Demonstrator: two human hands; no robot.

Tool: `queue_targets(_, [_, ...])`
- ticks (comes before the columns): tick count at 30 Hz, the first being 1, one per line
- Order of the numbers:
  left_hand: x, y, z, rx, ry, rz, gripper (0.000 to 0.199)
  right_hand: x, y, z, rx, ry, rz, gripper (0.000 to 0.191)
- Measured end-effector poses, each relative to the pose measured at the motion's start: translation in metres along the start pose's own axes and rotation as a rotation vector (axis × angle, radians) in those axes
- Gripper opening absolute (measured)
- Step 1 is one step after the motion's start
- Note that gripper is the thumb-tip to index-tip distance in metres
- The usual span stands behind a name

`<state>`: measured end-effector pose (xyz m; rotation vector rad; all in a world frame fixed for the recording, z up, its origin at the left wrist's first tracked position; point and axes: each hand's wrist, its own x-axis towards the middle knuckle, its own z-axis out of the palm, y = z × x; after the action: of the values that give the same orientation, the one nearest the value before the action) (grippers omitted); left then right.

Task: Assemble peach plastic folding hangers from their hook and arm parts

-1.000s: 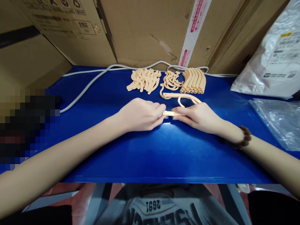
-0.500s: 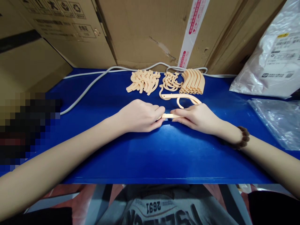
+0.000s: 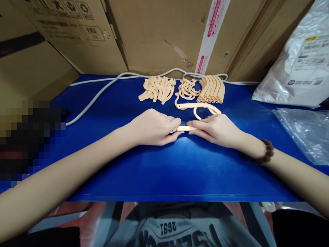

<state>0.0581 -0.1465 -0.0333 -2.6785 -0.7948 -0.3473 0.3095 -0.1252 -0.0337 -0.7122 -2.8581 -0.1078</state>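
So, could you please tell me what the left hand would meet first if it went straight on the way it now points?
Past the peach piece it grips, the left hand would probably meet the right hand first, though depth is hard to judge from this single view.

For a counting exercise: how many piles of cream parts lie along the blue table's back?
3: a jumbled pile at left, a hook pile in the middle, a neatly aligned pile at right.

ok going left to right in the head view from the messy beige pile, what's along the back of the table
Loose pile of curved beige pieces, smaller pile of beige hooks, row of curved beige bars, white plastic bag
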Motion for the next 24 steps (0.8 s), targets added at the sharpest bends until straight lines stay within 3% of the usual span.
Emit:
queue_targets(6, [0.001, 0.002, -0.003, -0.076, -0.035, -0.024, 0.018, 0.0, -0.001, 0.001, -0.033, 0.021, -0.002, 0.045])
queue_targets(10, [0.001, 0.005, -0.008, -0.125, -0.123, -0.066, 0.016, 0.001, -0.004, 0.0, 0.0, 0.088, -0.019, 0.038])
queue_targets(18, [0.002, 0.02, -0.011, -0.197, -0.195, -0.06, 0.019, 0.006, -0.022, 0.0, 0.581, 0.159, 0.128, 0.022])
queue_targets(24, [0.003, 0.027, -0.015, -0.184, -0.254, -0.06, 0.018, 0.007, -0.031, -0.001, 0.858, 0.042, 0.356, 0.024])
